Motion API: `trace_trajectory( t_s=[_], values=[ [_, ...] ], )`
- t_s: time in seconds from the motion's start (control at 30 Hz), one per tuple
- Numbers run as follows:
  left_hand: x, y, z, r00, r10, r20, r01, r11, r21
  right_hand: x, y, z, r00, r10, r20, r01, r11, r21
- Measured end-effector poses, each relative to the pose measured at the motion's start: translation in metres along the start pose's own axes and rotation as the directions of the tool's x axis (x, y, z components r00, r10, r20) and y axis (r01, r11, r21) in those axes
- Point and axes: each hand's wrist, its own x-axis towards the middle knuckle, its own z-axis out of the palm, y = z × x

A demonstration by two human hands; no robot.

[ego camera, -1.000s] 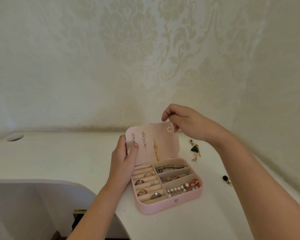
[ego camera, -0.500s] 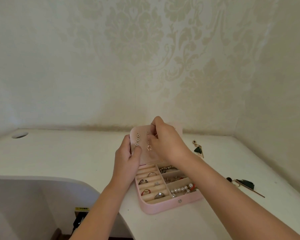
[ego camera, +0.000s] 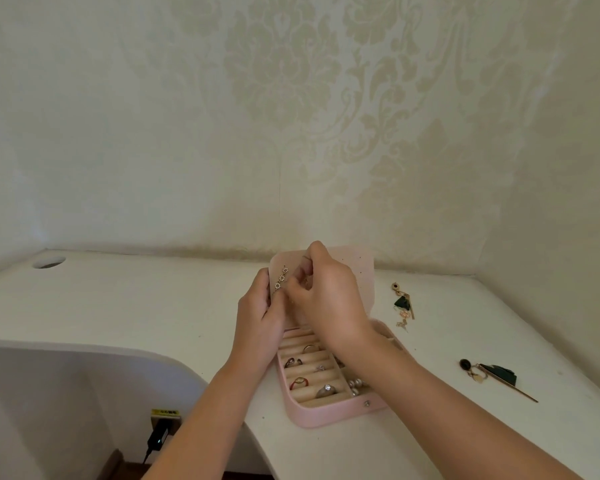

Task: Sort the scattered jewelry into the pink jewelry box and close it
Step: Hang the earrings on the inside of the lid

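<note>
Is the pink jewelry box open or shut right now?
Open. The pink jewelry box has its lid raised, the left hand gripping its edge; rings lie exposed.

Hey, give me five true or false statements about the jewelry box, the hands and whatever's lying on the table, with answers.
1. The pink jewelry box stands open with its lid raised. True.
2. The left hand grips the lid's left edge. True.
3. The right hand rests flat on the table. False: it is up at the lid's inside, pinching a small gold piece.
4. The ring slots are empty. False: several rings sit in them.
5. Green-and-gold earrings lie on the table right of the box. True.
</note>
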Motion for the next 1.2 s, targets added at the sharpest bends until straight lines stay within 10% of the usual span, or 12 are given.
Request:
trace_trajectory(
  t_s=[0.63,1.2],
  values=[
    [-0.0018,-0.0013,-0.0020,0.999,0.036,0.012,-0.035,0.999,-0.018,-0.0051,0.0064,0.0076,0.996,-0.043,-0.082,0.045,0.999,0.024],
    [-0.0013,0.0009,-0.0024,0.998,0.049,0.036,-0.049,0.999,-0.009,-0.0010,0.0046,0.0003,0.978,0.205,-0.031,-0.191,0.949,0.252]
  ],
)
